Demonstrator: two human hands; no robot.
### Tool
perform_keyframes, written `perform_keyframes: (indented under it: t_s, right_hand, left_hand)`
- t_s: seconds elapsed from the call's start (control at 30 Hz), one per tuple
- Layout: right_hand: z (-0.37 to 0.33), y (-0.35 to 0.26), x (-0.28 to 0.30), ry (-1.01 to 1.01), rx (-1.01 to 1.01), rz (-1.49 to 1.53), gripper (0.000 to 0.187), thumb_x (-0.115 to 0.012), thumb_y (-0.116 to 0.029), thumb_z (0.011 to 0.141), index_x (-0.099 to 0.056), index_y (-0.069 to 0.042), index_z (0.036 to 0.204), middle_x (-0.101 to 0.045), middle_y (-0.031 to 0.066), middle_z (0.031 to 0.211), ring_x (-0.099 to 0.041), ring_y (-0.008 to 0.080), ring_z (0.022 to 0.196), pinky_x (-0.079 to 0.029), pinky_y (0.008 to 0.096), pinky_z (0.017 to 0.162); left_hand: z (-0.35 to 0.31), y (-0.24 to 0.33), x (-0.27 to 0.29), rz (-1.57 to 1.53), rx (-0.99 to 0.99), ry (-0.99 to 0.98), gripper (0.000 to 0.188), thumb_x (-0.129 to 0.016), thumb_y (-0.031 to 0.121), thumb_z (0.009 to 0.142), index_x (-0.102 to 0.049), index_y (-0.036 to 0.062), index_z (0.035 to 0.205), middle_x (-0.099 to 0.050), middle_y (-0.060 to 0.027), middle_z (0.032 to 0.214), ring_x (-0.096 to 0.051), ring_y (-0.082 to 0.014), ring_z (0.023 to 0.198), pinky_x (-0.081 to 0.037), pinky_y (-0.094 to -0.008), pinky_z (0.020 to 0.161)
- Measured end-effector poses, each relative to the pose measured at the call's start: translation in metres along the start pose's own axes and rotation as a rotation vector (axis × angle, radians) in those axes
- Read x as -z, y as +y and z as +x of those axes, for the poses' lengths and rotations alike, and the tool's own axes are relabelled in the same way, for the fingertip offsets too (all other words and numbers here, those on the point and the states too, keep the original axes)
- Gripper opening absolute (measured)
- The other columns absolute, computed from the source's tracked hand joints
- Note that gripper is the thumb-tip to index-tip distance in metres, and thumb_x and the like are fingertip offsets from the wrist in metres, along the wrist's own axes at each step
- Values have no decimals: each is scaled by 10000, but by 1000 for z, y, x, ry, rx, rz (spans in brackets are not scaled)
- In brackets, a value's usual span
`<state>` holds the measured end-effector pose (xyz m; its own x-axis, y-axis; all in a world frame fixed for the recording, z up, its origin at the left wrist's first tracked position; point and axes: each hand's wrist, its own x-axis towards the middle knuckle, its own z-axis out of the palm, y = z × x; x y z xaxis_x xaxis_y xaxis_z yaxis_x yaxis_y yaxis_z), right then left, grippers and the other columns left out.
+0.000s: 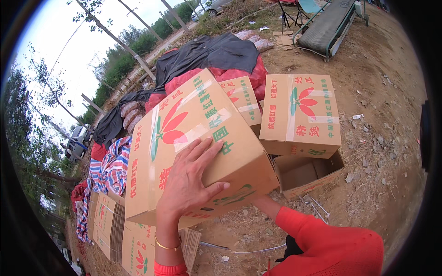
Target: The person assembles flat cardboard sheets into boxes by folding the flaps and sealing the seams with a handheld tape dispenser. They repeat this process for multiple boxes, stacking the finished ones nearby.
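- The held carton (195,131) is at the centre, tilted, its printed face up; the step in hand looks like steadying and shifting it.
- The left hand (191,175) lies flat on its 6 o'clock part, fingers near together, clamped on nothing.
- The right hand is hidden behind the carton toward 4 o'clock; I cannot tell its state, only the wrist (268,207) and red sleeve (317,237) show.
- The next move seems to call for firm support beneath, as a flat palm gives little hold.
- Between 2 and 3 o'clock, a second carton (278,108) overlaps an open carton (317,181); both crowd that side.
- A third carton (241,102) stands behind, toward 1 o'clock.
- Flattened cartons (107,225) lie toward 7 o'clock.
- At 12, dark sheeting (216,53) covers red sacks (258,71).
- Strapping (214,246) at 6 o'clock could snag feet.
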<state>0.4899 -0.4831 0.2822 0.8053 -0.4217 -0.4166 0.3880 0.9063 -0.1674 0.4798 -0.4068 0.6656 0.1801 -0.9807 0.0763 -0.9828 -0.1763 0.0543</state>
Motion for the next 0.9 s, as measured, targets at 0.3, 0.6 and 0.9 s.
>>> perform_keyframes:
  t_s: [0.3,0.6,0.9]
  right_hand:
    - [-25,-43,141,291,-225,-260,397,-479,-337,975,-462,-9,1196,-620,154,1056,-641,346,940,-535,523,825]
    - [-108,-127,249,687,145,-558,337,-520,-321,955,-534,11,1013,-637,148,813,-656,285,652,-558,417,594]
    - [-47,-82,147,526,131,-618,353,-537,-315,948,-543,23,1046,-646,152,860,-670,258,711,-564,398,644]
  left_hand:
    - [150,-183,-236,45,269,75,945,-781,356,681,-277,233,1471,-220,-209,1511,-186,-434,1386,-172,-534,1122]
    - [207,-204,-277,145,74,220,982,-828,350,608,-326,280,1449,-221,-198,1510,-172,-428,1388,-141,-563,1111]
    - [284,-203,-279,93,-37,379,906,-802,349,648,-361,231,1431,-301,-199,1468,-253,-400,1362,-188,-553,1090]
